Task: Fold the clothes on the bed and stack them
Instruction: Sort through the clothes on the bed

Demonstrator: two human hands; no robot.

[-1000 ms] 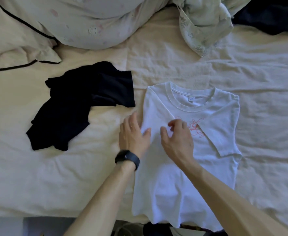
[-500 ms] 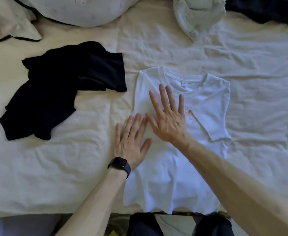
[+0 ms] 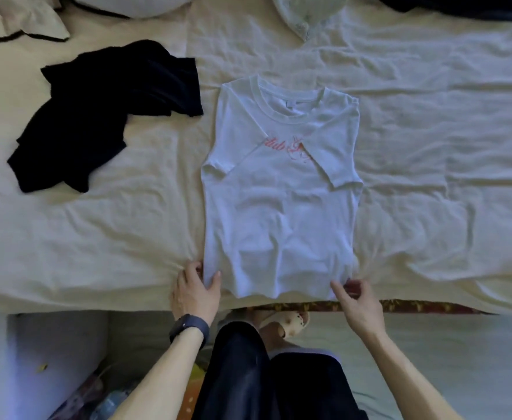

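Down from chest to hem, left hand [image 3: 195, 294] and right hand [image 3: 359, 301] pinch bottom corners of the white T-shirt [image 3: 279, 213] — collar straight upframe.

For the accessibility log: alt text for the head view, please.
The left hand and right hand each pinch a bottom corner of a white T-shirt lying flat on a bed, sleeves folded inward. A crumpled black garment lies to its left.

Bare forearms; a dark smartwatch [image 3: 189, 327] on the left wrist, dark trousers [image 3: 248, 374], a pale sandal [image 3: 291, 324]
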